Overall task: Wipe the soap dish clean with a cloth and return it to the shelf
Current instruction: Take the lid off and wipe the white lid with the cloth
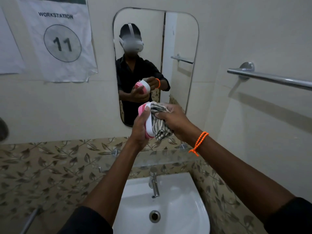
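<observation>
Left hand (141,127) grips the pink-and-white plastic soap dish (148,122), fingers wrapped round its edge, holding it tilted on end up in front of the rounded wall mirror (182,39). Right hand (173,120), orange beaded band (199,142) at the wrist, clenches the grey-and-white striped cloth (159,125) and presses it against the dish's inner face. Dish is off the clear glass shelf (168,157), which sits below the hands, above the white ceramic basin (185,208) and chrome tap (154,184).
</observation>
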